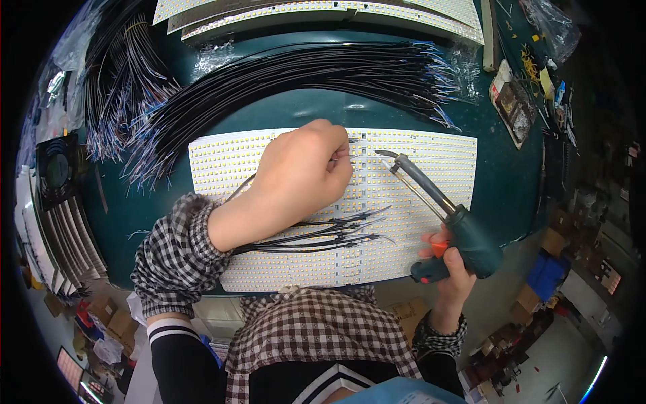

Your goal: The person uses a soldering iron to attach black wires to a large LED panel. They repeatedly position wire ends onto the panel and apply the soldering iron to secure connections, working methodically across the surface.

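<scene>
A white LED board point(424, 229) with rows of small yellow chips lies in front of me. My left hand point(299, 165) rests over its middle, fingers pinched on a thin black wire, whose end shows by the fingertips; the grip itself is mostly hidden. In my right hand point(456, 273) is a green soldering gun point(478, 246) with an orange trigger. Its metal tip points left over the board, a short way from my left fingertips. Several black wires point(309, 236) with their ends at the board's centre strip run left beneath my left forearm.
Beyond the board, a long bundle of black wires point(289, 71) with blue and white ends lies across the green table point(155, 229). Another wire bundle point(138, 60) is at far left. LED boards point(323, 17) are stacked at the back. A dirty solder tray point(515, 104) sits at right.
</scene>
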Motion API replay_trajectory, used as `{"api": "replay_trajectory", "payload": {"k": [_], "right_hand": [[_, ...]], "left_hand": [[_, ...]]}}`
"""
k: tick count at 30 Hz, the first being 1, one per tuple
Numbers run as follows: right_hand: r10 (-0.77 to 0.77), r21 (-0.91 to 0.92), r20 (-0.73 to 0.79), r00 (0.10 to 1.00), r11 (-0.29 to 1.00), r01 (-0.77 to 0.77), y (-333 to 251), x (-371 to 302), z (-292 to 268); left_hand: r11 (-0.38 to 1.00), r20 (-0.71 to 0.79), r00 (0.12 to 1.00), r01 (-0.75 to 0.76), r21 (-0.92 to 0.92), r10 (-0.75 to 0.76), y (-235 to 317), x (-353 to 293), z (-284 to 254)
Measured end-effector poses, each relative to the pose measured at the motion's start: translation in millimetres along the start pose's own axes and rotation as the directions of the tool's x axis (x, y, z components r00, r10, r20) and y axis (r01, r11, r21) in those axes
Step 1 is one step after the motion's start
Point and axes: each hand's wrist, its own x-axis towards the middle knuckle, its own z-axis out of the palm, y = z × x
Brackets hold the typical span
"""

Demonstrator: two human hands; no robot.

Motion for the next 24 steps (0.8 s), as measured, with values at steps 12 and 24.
{"api": "replay_trajectory", "payload": {"k": [12,24], "right_hand": [[-0.005,0.055,0.049,0.999,0.999,0.003,0,-6,11],[0.034,-0.154,0.071,0.997,0.988,-0.023,6,-13,4]], "left_hand": [[1.0,0.013,1.0,0.001,0.015,-0.001,4,0,-1],[0.998,0.011,1.0,-0.015,0.058,0.015,6,-1,0]]}}
